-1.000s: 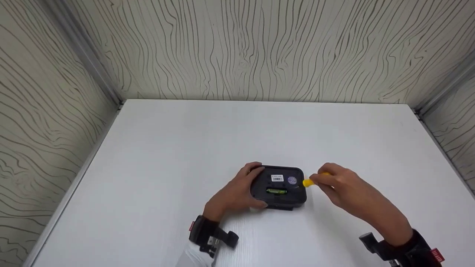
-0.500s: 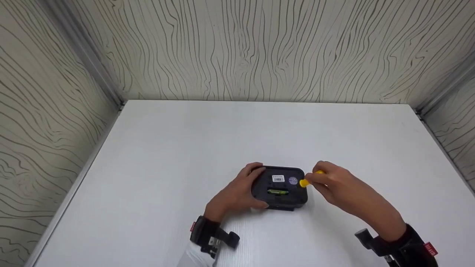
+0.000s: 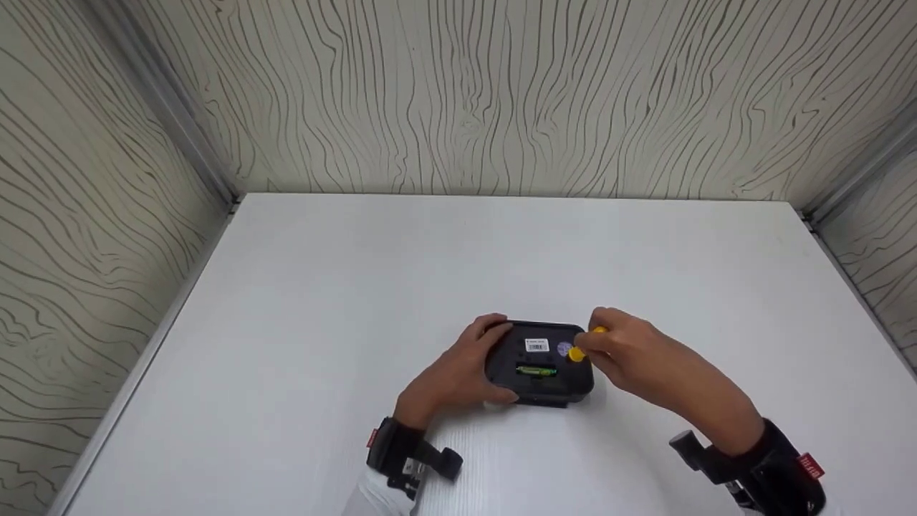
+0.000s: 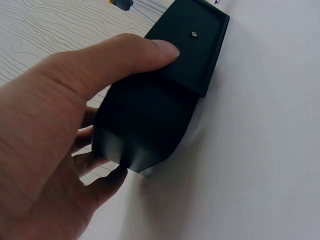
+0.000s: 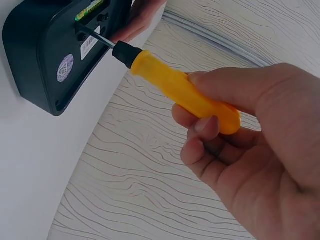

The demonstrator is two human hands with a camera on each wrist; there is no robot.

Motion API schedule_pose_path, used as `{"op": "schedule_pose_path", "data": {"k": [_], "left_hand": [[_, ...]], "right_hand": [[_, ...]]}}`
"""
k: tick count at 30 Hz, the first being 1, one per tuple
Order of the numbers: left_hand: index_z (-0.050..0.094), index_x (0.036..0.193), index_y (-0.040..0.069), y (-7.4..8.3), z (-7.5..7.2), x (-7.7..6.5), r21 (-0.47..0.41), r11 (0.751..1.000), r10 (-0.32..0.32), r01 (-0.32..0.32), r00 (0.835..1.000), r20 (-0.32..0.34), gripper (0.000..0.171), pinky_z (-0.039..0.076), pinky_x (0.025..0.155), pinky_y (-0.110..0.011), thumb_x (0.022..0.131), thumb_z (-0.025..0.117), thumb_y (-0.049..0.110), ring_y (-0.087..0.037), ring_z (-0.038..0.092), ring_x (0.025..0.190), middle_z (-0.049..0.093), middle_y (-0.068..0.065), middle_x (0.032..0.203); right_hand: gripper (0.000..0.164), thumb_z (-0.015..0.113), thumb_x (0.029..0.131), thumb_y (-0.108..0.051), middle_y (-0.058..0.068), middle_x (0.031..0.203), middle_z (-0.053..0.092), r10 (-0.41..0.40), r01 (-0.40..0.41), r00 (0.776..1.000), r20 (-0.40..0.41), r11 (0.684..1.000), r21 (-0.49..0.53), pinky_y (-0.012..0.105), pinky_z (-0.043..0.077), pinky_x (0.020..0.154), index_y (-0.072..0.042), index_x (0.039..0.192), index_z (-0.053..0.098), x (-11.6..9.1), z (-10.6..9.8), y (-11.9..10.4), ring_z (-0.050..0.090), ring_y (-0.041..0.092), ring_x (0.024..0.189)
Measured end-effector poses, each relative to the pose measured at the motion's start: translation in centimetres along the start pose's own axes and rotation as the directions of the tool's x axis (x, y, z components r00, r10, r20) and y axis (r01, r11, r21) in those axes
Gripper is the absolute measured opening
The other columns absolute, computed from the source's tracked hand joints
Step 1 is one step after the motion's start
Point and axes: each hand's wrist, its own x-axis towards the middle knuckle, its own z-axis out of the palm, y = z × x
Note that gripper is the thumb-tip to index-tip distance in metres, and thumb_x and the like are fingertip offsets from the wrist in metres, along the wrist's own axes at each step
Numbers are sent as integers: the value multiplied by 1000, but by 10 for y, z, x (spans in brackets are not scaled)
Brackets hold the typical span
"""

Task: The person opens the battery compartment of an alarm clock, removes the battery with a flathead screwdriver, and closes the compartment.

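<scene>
A black, round-cornered electronic device (image 3: pixel 504 358) lies on the white table, its back facing up. A green battery (image 3: pixel 536 370) sits in a slot in that back, near a white barcode label and a round purple sticker. My left hand (image 3: pixel 458 365) grips the device's left end, thumb on the near side and fingers around the far side. In my right hand (image 3: pixel 634 351) is a yellow-handled screwdriver (image 5: pixel 172 90), held between thumb and curled fingers. Its metal shaft points at the device's back near the battery; whether the tip touches is unclear. The left wrist view shows a small screw (image 4: pixel 194 34) in the device's side.
The white table (image 3: pixel 322 308) extends around the device. Wood-grain panels (image 3: pixel 473 100) stand at the back and both sides, with grey metal rails at the corners. A black camera strap (image 3: pixel 397 448) is on each wrist.
My right hand has moved left with the screwdriver, bringing its handle over the device's right part. The left hand and the device stay nearly in place.
</scene>
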Motion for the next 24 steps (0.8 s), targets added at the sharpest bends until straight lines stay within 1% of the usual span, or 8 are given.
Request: {"op": "schedule_pose_path", "data": {"k": [6, 8, 11, 15, 19, 21, 24], "left_hand": [[32, 152, 19, 0, 0, 0, 4, 1000, -3, 3, 1000, 0, 96, 41, 108, -34, 73, 83, 39, -14, 36, 137, 22, 8, 156], [32, 152, 19, 0, 0, 1, 6, 1000, -2, 2, 1000, 0, 96, 40, 108, -35, 73, 83, 40, -14, 36, 137, 22, 7, 156], [32, 152, 19, 0, 0, 1, 7, 1000, -2, 2, 1000, -1, 96, 40, 109, -35, 73, 83, 40, -13, 36, 137, 23, 7, 156], [33, 152, 19, 0, 0, 1, 9, 1000, -1, 1, 1000, -3, 96, 40, 110, -35, 73, 83, 38, -14, 36, 138, 23, 7, 156], [33, 152, 19, 0, 1, 1, 14, 1000, 9, -9, 1000, -5, 95, 40, 110, -35, 73, 83, 39, -14, 36, 138, 23, 7, 156], [32, 152, 19, 0, 1, 1, 8, 1000, 5, -5, 1000, -4, 96, 40, 109, -34, 73, 83, 39, -14, 37, 137, 23, 7, 156], [32, 152, 19, 0, 1, 1, -10, 1000, -3, 3, 1000, 1, 96, 40, 109, -35, 73, 83, 39, -13, 37, 137, 21, 9, 157]], "right_hand": [[10, 67, 85, 0, 1, 77, 49, 1, 1, 998, 64, 1000, -27, 20, 50, 59, -9, 85, 71, 14, -1, -9, 50, 9, 70], [11, 67, 85, 1, 0, 75, 46, -6, 9, 998, 63, 999, -50, 19, 49, 59, -8, 83, 71, 16, -1, -12, 47, 9, 69], [11, 69, 82, 3, 0, 74, 44, -37, 43, 998, 49, 992, -121, 19, 50, 60, -7, 85, 73, 17, 0, -16, 46, 9, 69], [14, 75, 77, 4, 2, 76, 49, -88, 91, 996, 26, 971, -222, 21, 53, 64, -5, 88, 75, 17, 2, -23, 48, 12, 70], [18, 79, 73, 3, 5, 79, 55, -120, 119, 993, 15, 948, -295, 23, 54, 68, -4, 89, 75, 15, 5, -28, 51, 14, 73], [19, 78, 73, 3, 4, 81, 56, -125, 124, 992, 17, 942, -310, 24, 54, 71, -5, 90, 74, 14, 6, -30, 52, 15, 76], [18, 77, 75, 2, 5, 85, 58, -121, 121, 992, 17, 947, -299, 26, 55, 74, -5, 91, 73, 12, 7, -31, 56, 16, 80]]}}
